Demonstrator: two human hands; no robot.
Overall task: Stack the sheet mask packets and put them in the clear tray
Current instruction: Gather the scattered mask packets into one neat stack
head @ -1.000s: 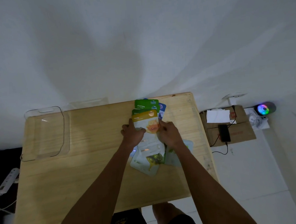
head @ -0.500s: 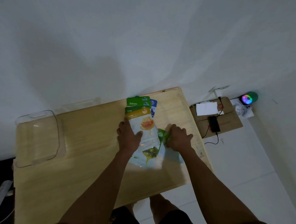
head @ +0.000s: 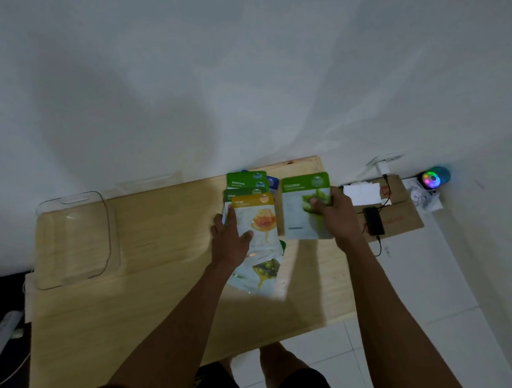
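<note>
Several sheet mask packets lie fanned in a loose pile on the wooden table [head: 142,303]. A yellow-topped honey packet [head: 260,214] is uppermost, with green olive and aloe vera packets [head: 245,181] peeking out behind it and another olive packet [head: 263,272] below. My left hand [head: 230,242] presses flat on the pile's left side. My right hand [head: 339,216] holds a green cucumber packet [head: 301,209] lifted just right of the pile, thumb across its front. The clear tray [head: 73,242] sits at the table's far left, nothing visible inside.
Right of the table, a cardboard box [head: 398,213] on the floor carries a black phone [head: 374,224], cables and white paper. A glowing multicoloured speaker [head: 433,178] stands by the wall. A power strip [head: 4,331] lies at the left. My legs show below the table edge.
My right hand picked the green cucumber packet from the lower right of the pile and raised it to the right. My left hand stayed pressed on the pile.
</note>
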